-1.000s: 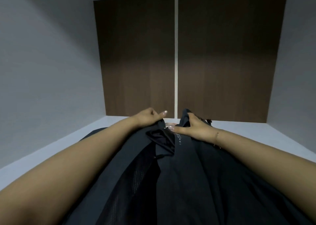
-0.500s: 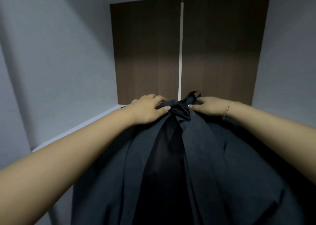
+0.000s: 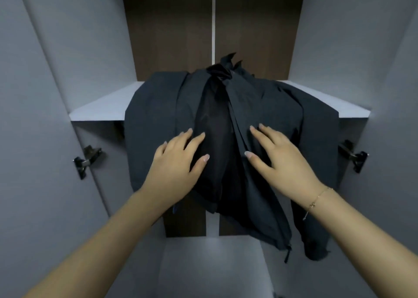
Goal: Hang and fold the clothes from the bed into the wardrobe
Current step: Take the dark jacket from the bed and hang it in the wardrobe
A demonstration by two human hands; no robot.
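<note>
Jacket (image 3: 267, 107) half on shelf (image 3: 99, 109), no readable label; left hand (image 3: 178, 162) & right hand (image 3: 280, 159) flat on it.

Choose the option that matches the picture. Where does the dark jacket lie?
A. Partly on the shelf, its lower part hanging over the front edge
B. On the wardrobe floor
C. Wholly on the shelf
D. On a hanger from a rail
A: the dark jacket drapes over the front edge of the shelf.

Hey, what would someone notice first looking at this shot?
A dark navy jacket sprawls over the grey wardrobe shelf, its lower half hanging off the front edge. The left hand and right hand lie flat on it, fingers straight, either side of its open front.
</note>
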